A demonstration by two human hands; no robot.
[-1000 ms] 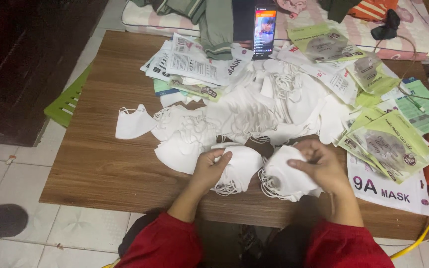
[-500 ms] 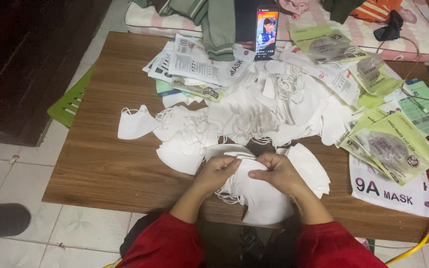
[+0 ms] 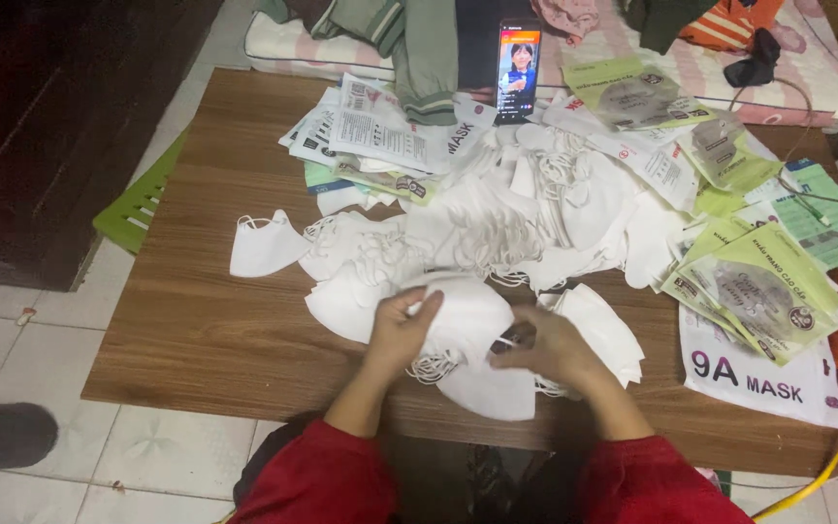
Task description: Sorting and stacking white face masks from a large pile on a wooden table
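Wooden tabletop (image 3: 196,330) seen from above. Far left — one lone white mask (image 3: 264,247). Near the front edge, left hand (image 3: 402,330) pinched shut on a white folded mask (image 3: 472,315), with right hand (image 3: 545,351) closed on its other end beside the ear loops. Probably light, soft and floppy — best gripped by the edges. Long axis roughly left to right. Behind, a heap of white masks (image 3: 535,213); toward the right edge, green packets (image 3: 763,286).
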